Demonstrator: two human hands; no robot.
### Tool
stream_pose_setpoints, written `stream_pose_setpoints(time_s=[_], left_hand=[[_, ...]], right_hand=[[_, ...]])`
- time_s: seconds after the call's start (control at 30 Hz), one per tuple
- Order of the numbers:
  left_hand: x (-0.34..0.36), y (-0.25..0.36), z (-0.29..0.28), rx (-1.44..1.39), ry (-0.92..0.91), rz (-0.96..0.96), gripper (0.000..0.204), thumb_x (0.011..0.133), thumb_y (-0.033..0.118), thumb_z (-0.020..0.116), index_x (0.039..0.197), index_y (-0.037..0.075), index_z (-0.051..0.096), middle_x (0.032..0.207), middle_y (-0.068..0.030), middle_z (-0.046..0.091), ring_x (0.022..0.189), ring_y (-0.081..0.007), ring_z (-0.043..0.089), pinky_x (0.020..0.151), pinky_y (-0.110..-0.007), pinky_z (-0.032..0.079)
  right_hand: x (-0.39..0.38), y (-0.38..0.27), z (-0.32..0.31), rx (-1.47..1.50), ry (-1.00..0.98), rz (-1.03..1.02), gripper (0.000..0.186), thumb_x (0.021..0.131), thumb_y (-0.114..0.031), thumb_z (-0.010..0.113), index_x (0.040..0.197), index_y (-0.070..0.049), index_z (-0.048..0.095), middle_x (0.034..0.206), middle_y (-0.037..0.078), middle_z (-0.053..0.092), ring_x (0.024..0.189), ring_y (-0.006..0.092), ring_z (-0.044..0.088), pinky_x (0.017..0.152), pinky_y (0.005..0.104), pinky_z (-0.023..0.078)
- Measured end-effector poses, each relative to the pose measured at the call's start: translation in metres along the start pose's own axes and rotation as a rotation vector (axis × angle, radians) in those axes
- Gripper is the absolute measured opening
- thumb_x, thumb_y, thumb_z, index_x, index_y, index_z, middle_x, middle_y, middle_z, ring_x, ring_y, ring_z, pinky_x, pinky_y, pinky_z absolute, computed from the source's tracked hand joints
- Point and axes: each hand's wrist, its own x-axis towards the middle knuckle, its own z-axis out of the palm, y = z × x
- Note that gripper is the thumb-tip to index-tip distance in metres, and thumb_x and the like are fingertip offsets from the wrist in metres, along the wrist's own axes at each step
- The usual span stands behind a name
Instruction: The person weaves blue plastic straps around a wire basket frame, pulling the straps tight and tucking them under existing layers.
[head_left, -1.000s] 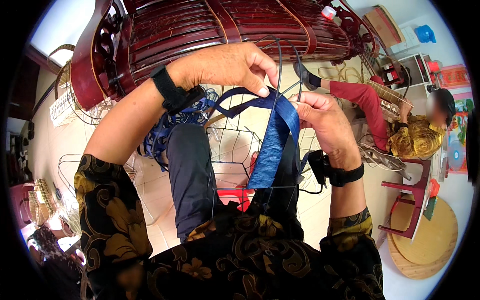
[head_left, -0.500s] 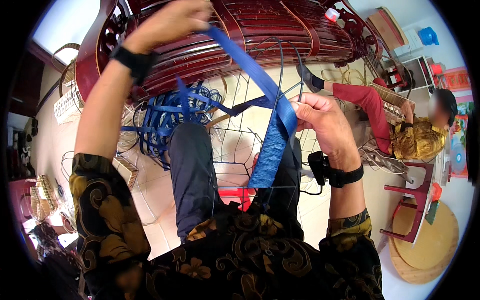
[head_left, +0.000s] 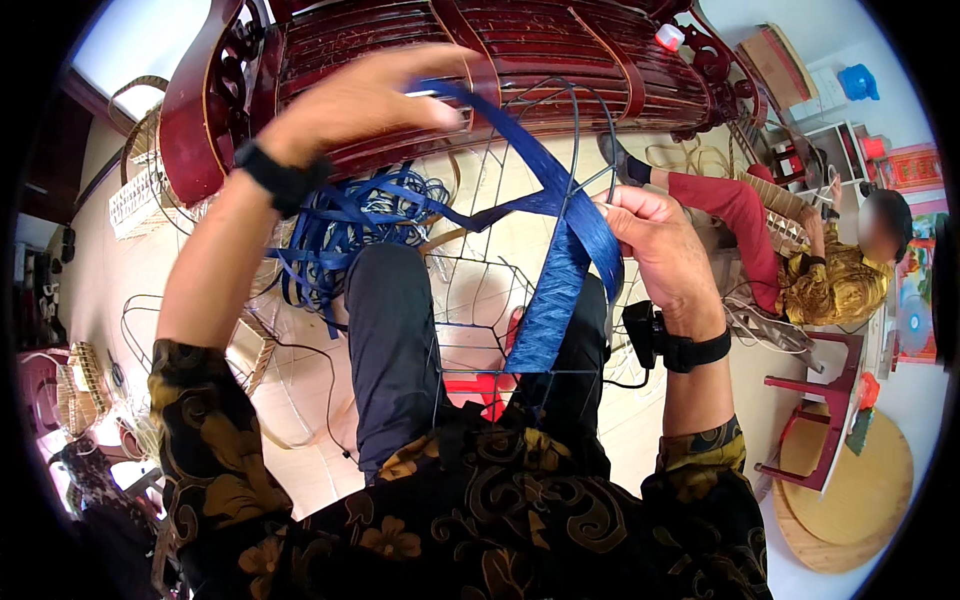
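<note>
A wire frame [head_left: 470, 372] of thin dark rods, with an arched handle, stands over my lap. Blue strap is wound closely round part of it, forming a tapered, textured band [head_left: 545, 320]. My right hand [head_left: 655, 235] pinches at the band's upper right, thumb over fingers, where the flat blue strap [head_left: 600, 245] bulges in a loose loop. From there the strap runs up and left to my left hand [head_left: 375, 98]. That hand is blurred, its fingers stretched out and thumb apart, with the strap passing between them. Another length trails left to a tangled blue strap pile [head_left: 365, 210].
A dark red slatted wooden bench [head_left: 380, 50] spans the far side. On the right sits another person [head_left: 835, 260] near a small red stool [head_left: 835, 410] and round boards [head_left: 850, 490]. Woven baskets [head_left: 135, 205] stand on the left. A dark cable [head_left: 325, 370] crosses the floor.
My left hand has opened from a closed grip and shifted slightly right and down. The strap has slackened, its loop bulging farther right near my right hand, which stays in place.
</note>
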Motion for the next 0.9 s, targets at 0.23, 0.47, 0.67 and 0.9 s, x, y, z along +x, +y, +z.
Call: stream_pose_setpoints(time_s=[0.23,0.47,0.67,0.9], left_hand=[[0.069,0.062,0.064,-0.234,-0.489,-0.009,0.030,0.085,0.024,0.071,0.101,-0.001,0.068,0.093,-0.0070,0.067,0.090,-0.0181,0.061,0.087,-0.033,0.046],[0.036,-0.017,0.005,-0.158,-0.050,-0.004,0.015,0.084,0.021,0.070,0.083,0.007,0.066,0.074,0.0046,0.056,0.069,-0.0074,0.052,0.062,-0.024,0.041],[-0.093,-0.099,-0.155,-0.044,0.797,-0.783,0.007,0.087,0.019,0.066,0.088,0.012,0.065,0.066,0.0033,0.051,0.055,-0.0106,0.042,0.052,-0.027,0.032],[-0.025,-0.022,-0.055,0.214,0.410,-0.209,0.059,0.088,0.026,0.069,0.141,0.008,0.051,0.127,-0.0120,0.062,0.109,-0.0193,0.063,0.093,-0.031,0.049]], right_hand=[[-0.002,-0.002,0.003,-0.055,0.083,0.052,0.017,0.096,-0.012,0.058,0.084,-0.004,0.066,0.077,-0.004,0.064,0.065,0.0025,0.054,0.062,0.0210,0.044],[0.001,0.000,0.001,0.003,0.045,0.040,0.014,0.096,-0.009,0.058,0.088,-0.001,0.068,0.080,-0.002,0.066,0.069,0.0029,0.055,0.064,0.0205,0.045],[0.002,0.001,-0.004,0.080,0.012,0.038,0.014,0.095,-0.009,0.060,0.089,0.000,0.070,0.080,-0.002,0.066,0.067,0.0018,0.055,0.063,0.0193,0.045],[0.003,0.000,-0.004,0.071,-0.025,-0.047,0.015,0.095,-0.010,0.061,0.088,0.000,0.069,0.078,-0.004,0.065,0.066,0.0007,0.054,0.059,0.0185,0.043]])
